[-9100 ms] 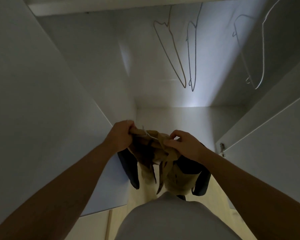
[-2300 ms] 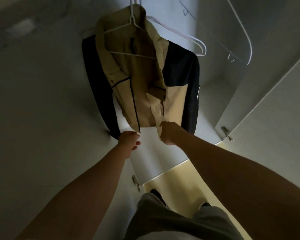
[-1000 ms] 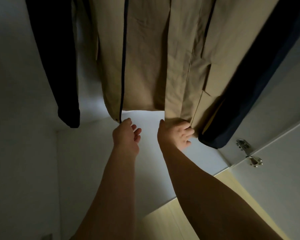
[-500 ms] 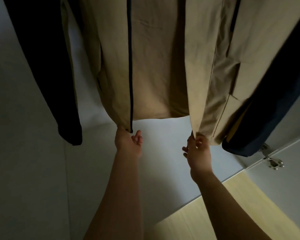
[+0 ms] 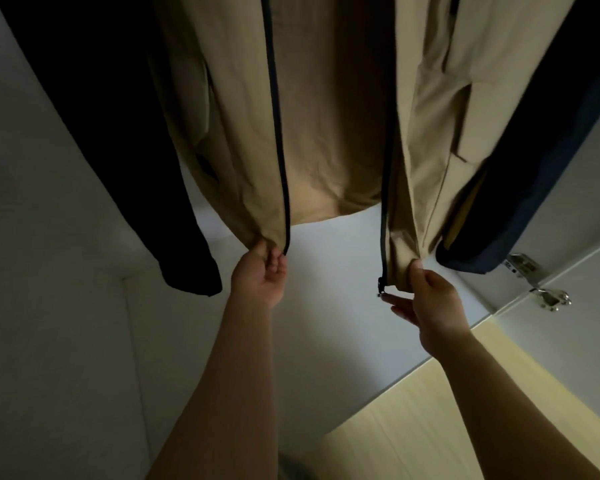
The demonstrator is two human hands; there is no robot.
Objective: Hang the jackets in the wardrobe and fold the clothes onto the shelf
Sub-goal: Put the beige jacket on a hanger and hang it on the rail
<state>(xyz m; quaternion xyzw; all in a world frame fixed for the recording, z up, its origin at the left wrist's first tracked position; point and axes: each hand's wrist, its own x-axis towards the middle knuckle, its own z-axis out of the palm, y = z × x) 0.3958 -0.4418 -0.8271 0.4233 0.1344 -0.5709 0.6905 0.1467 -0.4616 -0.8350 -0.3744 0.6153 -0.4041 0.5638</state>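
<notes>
A tan jacket (image 5: 329, 116) with dark navy sleeves hangs inside the white wardrobe (image 5: 49, 306), its top and hanger out of frame. The front is unzipped and spread apart, showing the tan lining between two dark zipper edges. My left hand (image 5: 260, 275) pinches the bottom hem of the left front panel. My right hand (image 5: 426, 299) pinches the bottom hem of the right front panel, just beside the zipper end (image 5: 381, 287). The two sleeves hang free at the far left and far right.
The wardrobe floor (image 5: 326, 306) is white and lit below the jacket. A metal door hinge (image 5: 534, 282) sits at the right on the open door. Pale wooden room floor (image 5: 430, 427) shows at lower right.
Both hands have moved apart, spreading the jacket's two front panels wider. The view has come closer to the jacket's hem.
</notes>
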